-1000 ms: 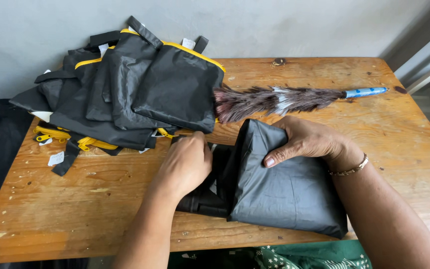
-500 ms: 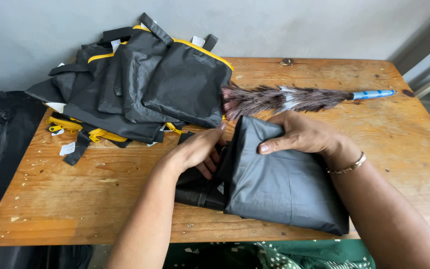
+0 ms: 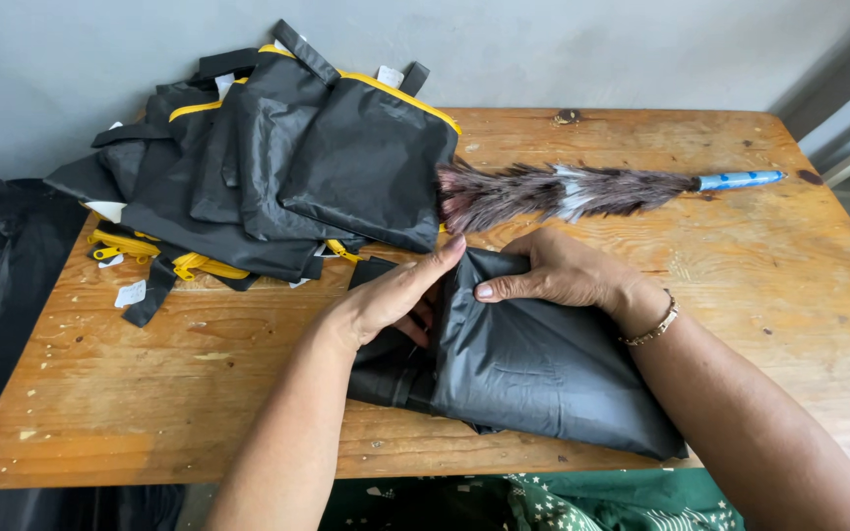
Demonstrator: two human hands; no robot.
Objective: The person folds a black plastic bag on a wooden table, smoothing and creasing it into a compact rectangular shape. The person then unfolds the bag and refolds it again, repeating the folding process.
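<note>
Left hand (image 3: pixel 386 300) has lifted, fingers now straight beside the dark bag (image 3: pixel 533 364).

1. The left hand (image 3: pixel 394 295) is covering part of the dark bag (image 3: pixel 543 364); its fingertips are sinking out of sight into the fold.
2. The right hand (image 3: pixel 558 275) is hiding the bag's top edge beneath it.
3. Both forearms are running off the bottom edge.
4. The pile of black pouches (image 3: pixel 277 167) is overlapping, hiding the lower ones.
5. The feather duster (image 3: pixel 582 190) is tucking its tip behind a pouch.
6. The green cloth (image 3: pixel 602 501) is getting cut off below.
</note>
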